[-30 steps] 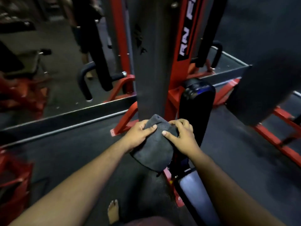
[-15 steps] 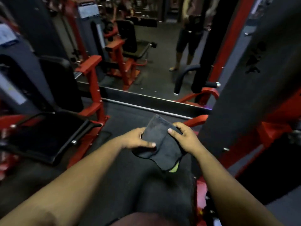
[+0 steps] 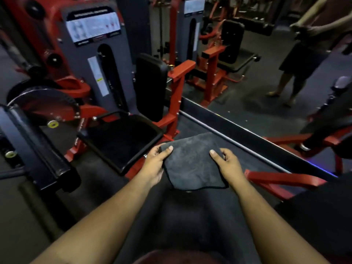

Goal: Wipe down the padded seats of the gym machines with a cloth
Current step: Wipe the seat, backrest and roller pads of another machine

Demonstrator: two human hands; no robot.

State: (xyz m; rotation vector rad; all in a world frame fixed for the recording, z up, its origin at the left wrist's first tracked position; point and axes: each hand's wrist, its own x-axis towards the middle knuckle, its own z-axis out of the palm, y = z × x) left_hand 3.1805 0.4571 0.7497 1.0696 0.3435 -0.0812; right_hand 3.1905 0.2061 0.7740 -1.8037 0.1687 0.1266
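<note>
- Head view: grey cloth (image 3: 192, 162) held spread out in the air over the dark floor (image 3: 219, 216), just right of a padded seat (image 3: 122, 138) of the red machine (image 3: 57, 63).
- Lying nearly flat, long axis running left to right between the hands, far edge pointing toward the mirror (image 3: 257, 73).
- Left hand (image 3: 155, 164) pinching the left edge, thumb on top.
- Right hand (image 3: 227, 164) pinching the right edge, thumb on top, fingers curled beneath.

One dark cloth (image 3: 192, 162), held between two hands, left hand (image 3: 154, 164) and right hand (image 3: 226, 164). One padded seat (image 3: 122, 140) with one back pad (image 3: 150, 84). One instruction placard (image 3: 93, 25). One mirror (image 3: 266, 73).
</note>
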